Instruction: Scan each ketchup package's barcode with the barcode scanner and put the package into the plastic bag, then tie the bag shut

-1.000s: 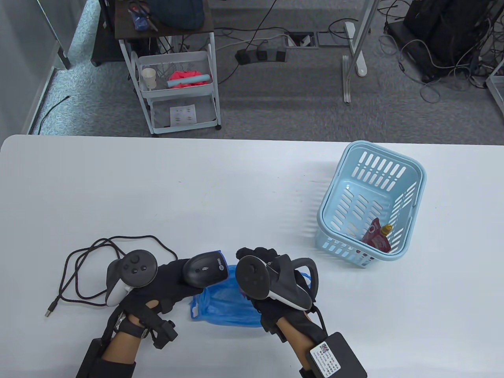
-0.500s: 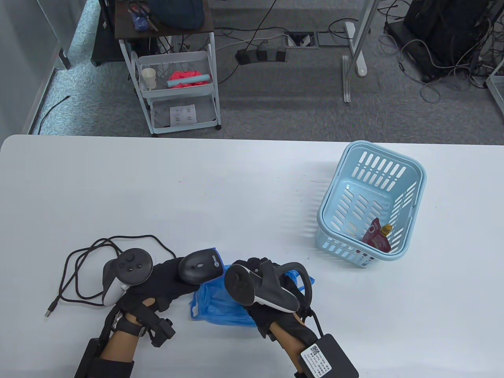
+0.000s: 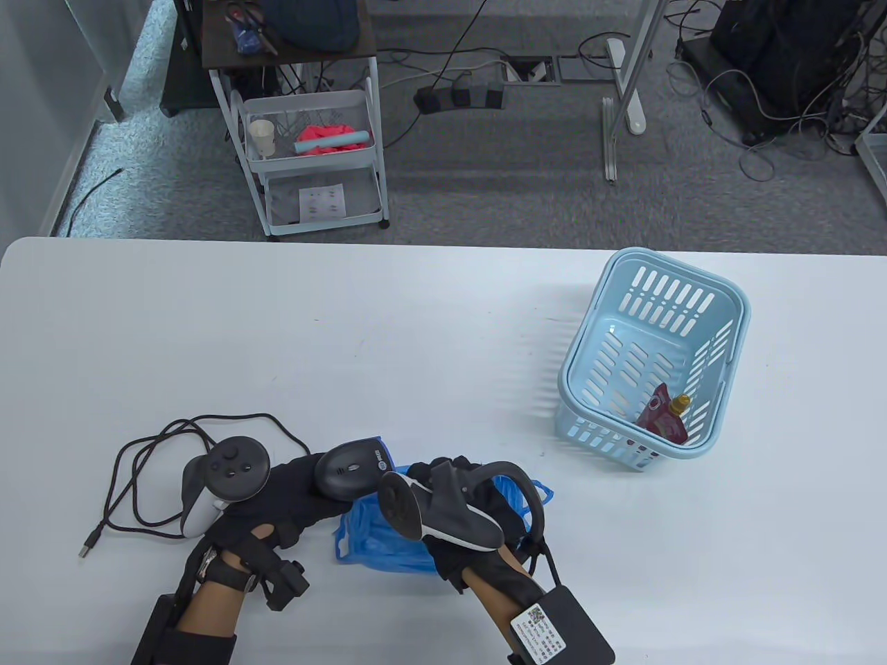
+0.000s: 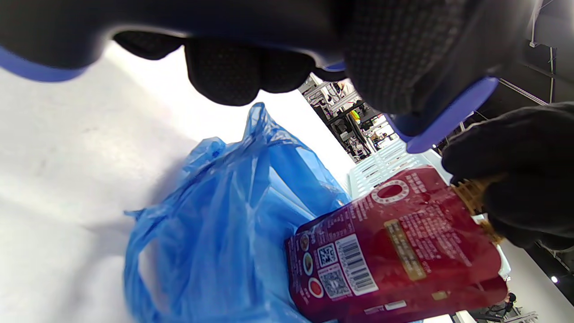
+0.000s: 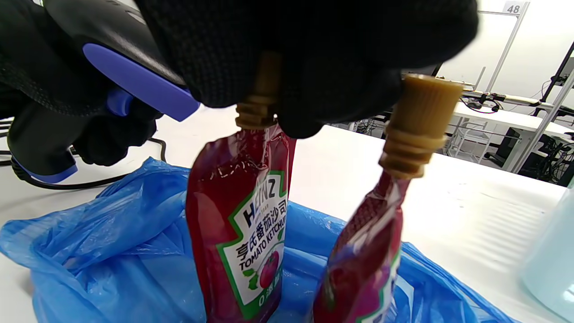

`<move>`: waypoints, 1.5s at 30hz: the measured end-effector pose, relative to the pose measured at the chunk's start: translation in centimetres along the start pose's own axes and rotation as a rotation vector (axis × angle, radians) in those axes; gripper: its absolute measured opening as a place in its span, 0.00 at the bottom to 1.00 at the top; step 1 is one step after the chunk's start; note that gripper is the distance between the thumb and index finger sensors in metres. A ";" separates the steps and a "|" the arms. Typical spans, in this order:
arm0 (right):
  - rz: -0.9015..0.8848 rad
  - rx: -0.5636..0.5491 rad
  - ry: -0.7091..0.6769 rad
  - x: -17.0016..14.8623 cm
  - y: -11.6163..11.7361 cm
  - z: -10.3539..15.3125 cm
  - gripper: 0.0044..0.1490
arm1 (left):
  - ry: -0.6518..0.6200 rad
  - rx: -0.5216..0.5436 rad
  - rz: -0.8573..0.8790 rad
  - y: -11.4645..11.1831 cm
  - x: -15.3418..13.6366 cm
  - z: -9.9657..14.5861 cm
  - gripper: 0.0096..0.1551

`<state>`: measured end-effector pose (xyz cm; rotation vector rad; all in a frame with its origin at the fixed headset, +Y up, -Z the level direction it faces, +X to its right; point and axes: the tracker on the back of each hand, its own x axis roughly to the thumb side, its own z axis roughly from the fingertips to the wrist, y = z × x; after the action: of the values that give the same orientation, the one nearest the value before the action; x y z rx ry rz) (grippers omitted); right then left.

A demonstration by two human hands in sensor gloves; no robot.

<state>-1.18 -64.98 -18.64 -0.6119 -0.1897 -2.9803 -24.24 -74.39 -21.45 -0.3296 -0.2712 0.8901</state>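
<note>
Since a second ago our right hand [image 3: 478, 506] has rolled and pulled back over the blue bag [image 3: 378, 530], pinching two ketchup pouches [image 5: 242, 233] by their caps. Left hand [image 3: 291, 495] grips the scanner [image 3: 350, 472], barcode [image 4: 356, 264] facing it. One pouch [image 3: 664, 415] remains in the basket [image 3: 727, 325].

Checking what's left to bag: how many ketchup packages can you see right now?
3. Two hang over the blue plastic bag: one gripped by its cap in the right hand, another right beside it. A third lies in the basket. The bag may hide others.
</note>
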 end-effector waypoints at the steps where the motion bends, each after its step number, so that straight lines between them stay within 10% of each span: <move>1: 0.006 0.014 0.006 0.1 0.0 0.0 0.28 | 0.000 -0.001 0.000 0.0 0.0 0.0 0.30; 26: -0.193 -0.112 0.086 -3.9 -4.2 1.3 0.30 | -0.005 0.008 0.002 0.3 0.0 0.1 0.30; 45: -0.349 -0.093 0.538 -19.8 -4.1 2.9 0.34 | 0.022 0.017 0.007 0.8 -0.2 0.3 0.30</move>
<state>17.64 -59.25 -24.29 0.2595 -0.1240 -3.3619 -25.01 -74.07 -21.50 -0.3241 -0.2424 0.8951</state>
